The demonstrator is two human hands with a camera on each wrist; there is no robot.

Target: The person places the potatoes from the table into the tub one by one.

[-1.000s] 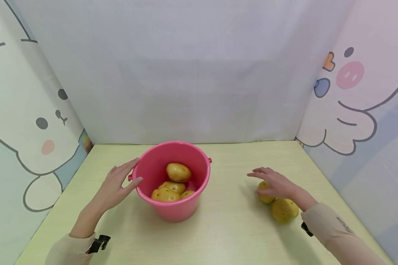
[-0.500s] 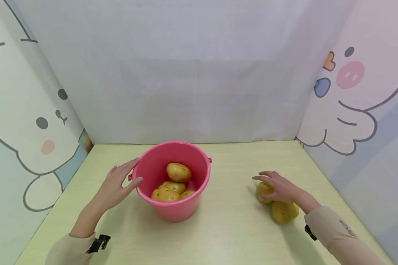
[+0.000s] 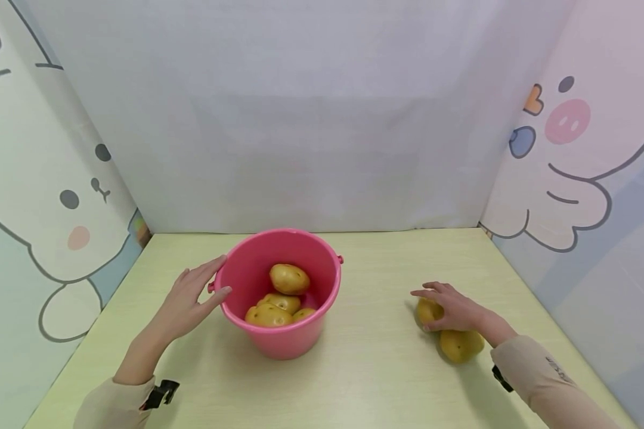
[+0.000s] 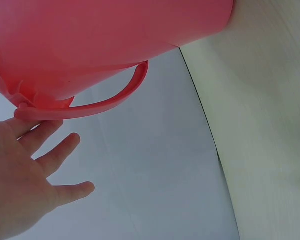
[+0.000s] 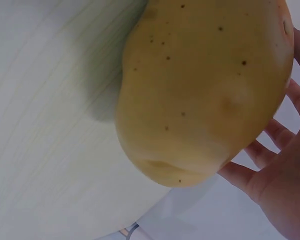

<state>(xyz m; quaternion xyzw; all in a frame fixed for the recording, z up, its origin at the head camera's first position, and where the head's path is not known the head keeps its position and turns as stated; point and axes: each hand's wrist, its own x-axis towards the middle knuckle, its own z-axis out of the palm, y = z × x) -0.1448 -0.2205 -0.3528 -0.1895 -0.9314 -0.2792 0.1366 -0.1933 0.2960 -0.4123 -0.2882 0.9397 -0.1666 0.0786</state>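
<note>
A pink bucket (image 3: 300,341) stands left of centre, with several potatoes (image 3: 268,314) inside. My left hand (image 3: 185,307) is at its left rim, thumb at the front edge and forefinger along the side. In the left wrist view its other fingers are spread straight beside the hanging bucket handle (image 4: 105,105). At the right, my right hand (image 3: 456,310) is over the farther of two potatoes (image 3: 428,310), fingers stretched past the far side and thumb at the near side. The nearer potato (image 3: 461,347) lies under the wrist. A large potato (image 5: 200,95) hides parts of the right fingers.
Both potatoes at the right lie on a pale yellow-green table (image 3: 370,369). A grey-white cloth wall (image 3: 322,149) rises at the back. Side panels with cartoon animals (image 3: 86,208) border the table left and right.
My right hand has shifted slightly right and lower over the farther potato, its thumb coming down to the near side. My left hand and the bucket have stayed put.
</note>
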